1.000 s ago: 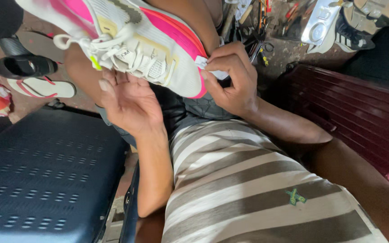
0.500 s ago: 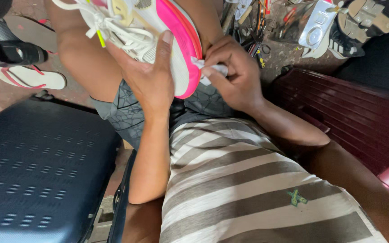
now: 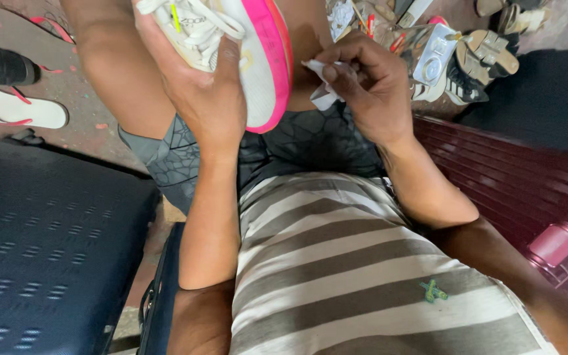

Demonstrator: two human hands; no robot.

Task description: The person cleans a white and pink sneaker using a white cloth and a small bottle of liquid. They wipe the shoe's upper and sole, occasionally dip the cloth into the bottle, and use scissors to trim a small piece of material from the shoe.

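Sneaker (image 3: pixel 231 52), white with a pink sole edge and white laces, sits tilted over your knee, heel end pointing down toward your striped shirt (image 3: pixel 336 263). Your left hand (image 3: pixel 208 98) is wrapped around its upper, thumb lying along the laces, fingers closed on the shoe. Your right hand (image 3: pixel 369 85) is just to the right of the sneaker's pink sole edge, pinching a small white scrap (image 3: pixel 320 92) of cloth or paper between thumb and fingertips; the scrap looks close to the sole but I cannot tell whether it touches. It reads as wiping the sole edge. Next, keep the sneaker steady and bring the scrap flat against the pink rim.
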